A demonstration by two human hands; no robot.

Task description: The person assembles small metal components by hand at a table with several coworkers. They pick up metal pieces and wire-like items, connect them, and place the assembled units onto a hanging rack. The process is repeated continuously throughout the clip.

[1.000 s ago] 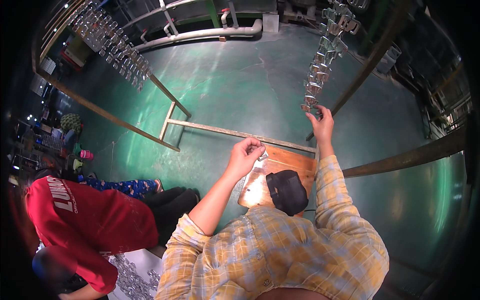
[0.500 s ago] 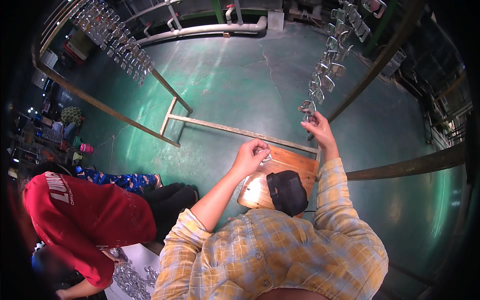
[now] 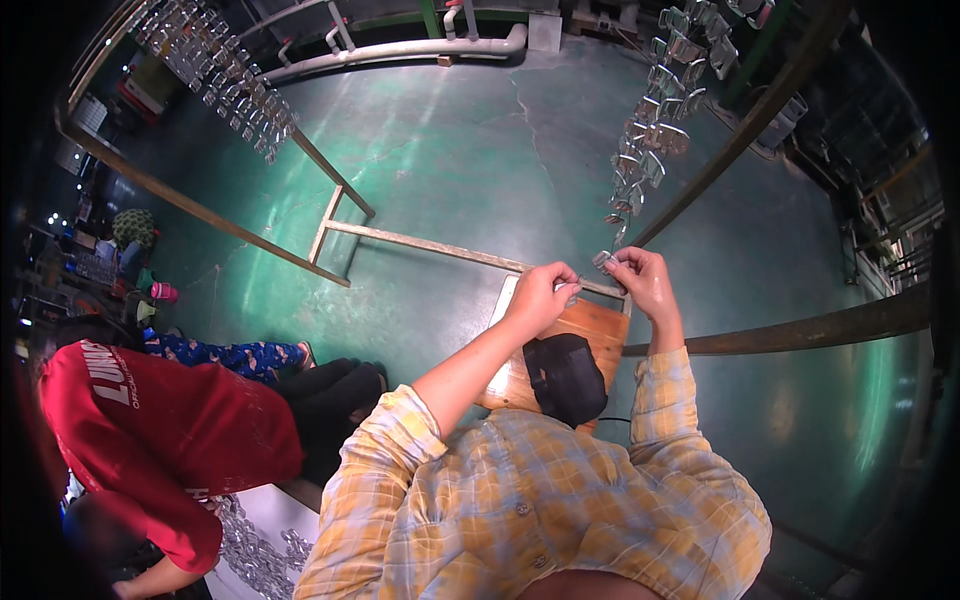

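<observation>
My right hand (image 3: 648, 285) is closed, thumb and fingertips pinching a shiny metal buckle (image 3: 604, 261) just below a hanging strand of similar metal buckles (image 3: 650, 135). Close by on the left, my left hand (image 3: 538, 300) is closed in a pinch too. A small bit of shiny metal (image 3: 568, 291) shows at its fingertips, mostly covered, so its full shape is hidden. The two hands are near each other but apart. Beneath them stands a wooden stool or bench top (image 3: 590, 320), with a black rounded object (image 3: 566, 378) over its near part.
A frame of wooden bars (image 3: 430, 246) spans the floor ahead. More buckle strands (image 3: 220, 75) hang at the far left. A co-worker in a red top (image 3: 170, 415) bends beside a white surface (image 3: 262, 510) with heaped metal pieces. White pipes (image 3: 400, 55) run along the back.
My left hand has moved right and slightly up, close to my right hand. My right hand has come down a little from the strand's lower end, and a buckle now shows in its fingertips.
</observation>
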